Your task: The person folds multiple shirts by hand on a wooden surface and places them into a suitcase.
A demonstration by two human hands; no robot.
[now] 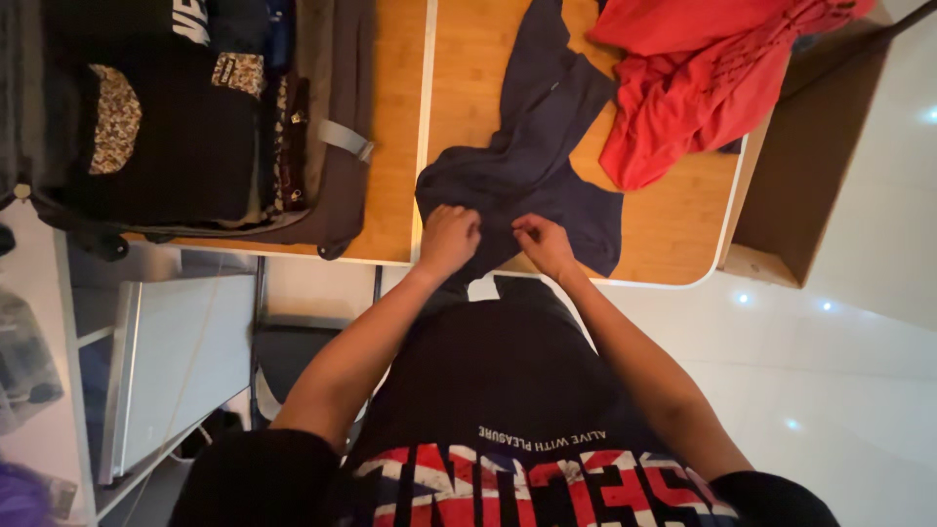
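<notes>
far left on the wooden bench (459, 59): an open dark fabric suitcase (332, 146), packed with folded dark clothing. it plays no part in the current handling.

centre: a dark navy cloth garment (547, 127) lies spread on the bench, its near edge bunched at the bench's front rim. the left hand (449, 237) pinches this near edge, fingers curled closed on the cloth. the right hand (543, 242), just beside it, has its grip likewise closed on a fold of the same edge.

handling judgement: the garment appears light, soft and limp, with no stiffness; it likely drapes and slips unless held at a hem or seam. both hands take hold at the near edge, close together.

right: a crumpled red cloth garment (703, 78) lies on the bench's far corner, touching the navy one.
</notes>
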